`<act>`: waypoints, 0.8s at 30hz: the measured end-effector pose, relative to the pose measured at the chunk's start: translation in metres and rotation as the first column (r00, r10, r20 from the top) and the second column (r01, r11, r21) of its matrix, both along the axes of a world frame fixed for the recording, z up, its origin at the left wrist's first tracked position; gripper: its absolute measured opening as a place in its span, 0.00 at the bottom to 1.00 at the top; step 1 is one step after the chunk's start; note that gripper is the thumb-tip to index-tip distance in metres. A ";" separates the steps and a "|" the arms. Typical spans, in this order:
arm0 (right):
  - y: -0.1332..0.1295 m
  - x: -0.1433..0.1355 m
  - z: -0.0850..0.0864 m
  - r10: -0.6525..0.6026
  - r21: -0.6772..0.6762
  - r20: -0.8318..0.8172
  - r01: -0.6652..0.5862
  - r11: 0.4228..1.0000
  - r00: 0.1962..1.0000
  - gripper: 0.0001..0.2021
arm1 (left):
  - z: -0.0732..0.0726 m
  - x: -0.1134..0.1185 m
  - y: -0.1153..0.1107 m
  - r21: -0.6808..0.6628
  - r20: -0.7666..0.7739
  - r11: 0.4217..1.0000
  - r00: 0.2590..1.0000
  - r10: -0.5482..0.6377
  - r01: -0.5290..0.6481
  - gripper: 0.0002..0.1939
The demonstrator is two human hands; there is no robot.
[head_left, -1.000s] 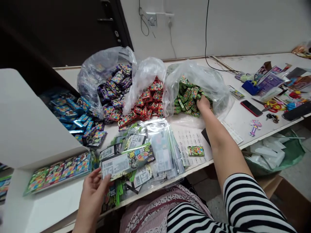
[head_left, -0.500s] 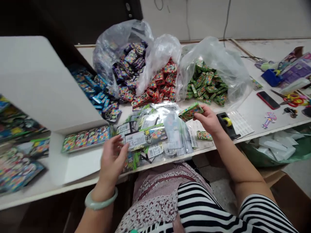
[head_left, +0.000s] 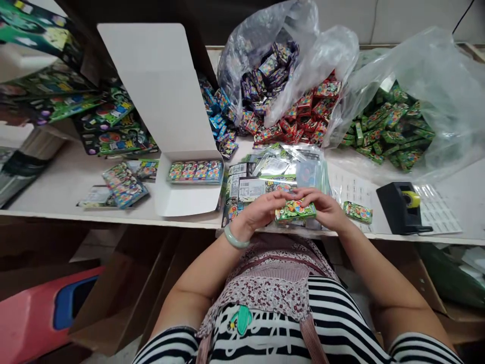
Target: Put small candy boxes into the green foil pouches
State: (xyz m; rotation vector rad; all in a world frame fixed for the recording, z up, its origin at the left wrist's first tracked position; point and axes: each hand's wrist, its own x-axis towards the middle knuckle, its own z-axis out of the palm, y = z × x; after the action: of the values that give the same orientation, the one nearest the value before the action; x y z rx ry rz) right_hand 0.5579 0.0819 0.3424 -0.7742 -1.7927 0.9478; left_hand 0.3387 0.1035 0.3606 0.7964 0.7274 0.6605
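In the head view, the left hand [head_left: 263, 210] and right hand [head_left: 322, 208] meet near the table's front edge, fingers curled, together clamping a green patterned packet [head_left: 295, 211]. An open white box [head_left: 185, 199] sits at their ten o'clock; a black tape dispenser [head_left: 399, 208] at three.

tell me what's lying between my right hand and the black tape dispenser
A small green packet lies between your right hand and the black tape dispenser, on a printed white sheet, as the head view shows.
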 end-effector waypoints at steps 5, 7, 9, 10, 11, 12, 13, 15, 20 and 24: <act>0.000 0.006 0.008 -0.268 0.090 0.190 0.255 0.963 0.945 0.22 | -0.009 0.009 -0.007 -0.045 -0.011 0.972 0.973 0.232 -0.232 0.33; -0.009 0.000 0.010 -0.306 0.195 0.355 0.250 0.948 0.883 0.33 | -0.016 0.017 -0.011 -0.017 -0.034 0.950 0.950 0.310 -0.311 0.32; -0.018 -0.010 0.010 -0.337 0.269 0.493 0.228 0.936 0.802 0.40 | -0.022 0.025 -0.014 0.028 -0.056 0.950 0.948 0.312 -0.311 0.31; -0.021 -0.014 0.009 -0.373 0.297 0.519 0.247 0.922 0.769 0.40 | -0.024 0.026 -0.015 0.067 -0.071 0.954 0.953 0.296 -0.291 0.30; -0.021 -0.016 0.009 -0.409 0.318 0.522 0.274 0.908 0.748 0.39 | -0.025 0.025 -0.014 0.130 -0.091 0.955 0.956 0.280 -0.267 0.29; -0.020 -0.014 0.009 -0.438 0.332 0.511 0.301 0.894 0.740 0.38 | -0.025 0.020 -0.012 0.230 -0.121 0.942 0.953 0.276 -0.244 0.30; -0.016 -0.009 0.009 -0.464 0.343 0.491 0.326 0.881 0.737 0.37 | -0.024 0.013 -0.008 0.366 -0.169 0.906 0.942 0.291 -0.214 0.32; -0.004 0.009 0.009 -0.511 0.361 0.457 0.373 0.855 0.728 0.36 | -0.023 -0.010 0.004 0.674 -0.302 0.735 0.881 0.363 -0.071 0.39; 0.031 0.050 0.001 -0.531 0.376 0.477 0.383 0.843 0.700 0.36 | -0.029 -0.054 0.041 0.724 -0.690 0.368 0.601 0.403 0.584 0.55; 0.045 0.043 -0.004 -0.514 0.380 0.490 0.358 0.853 0.704 0.36 | -0.033 -0.054 0.046 0.681 -0.715 0.304 0.516 0.471 0.666 0.47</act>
State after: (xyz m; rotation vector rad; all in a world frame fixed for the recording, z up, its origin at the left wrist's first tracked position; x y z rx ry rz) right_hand 0.6011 0.1268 0.3380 -1.3514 -2.0397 0.1364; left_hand 0.2852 0.1495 0.3273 2.5353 1.1496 0.4455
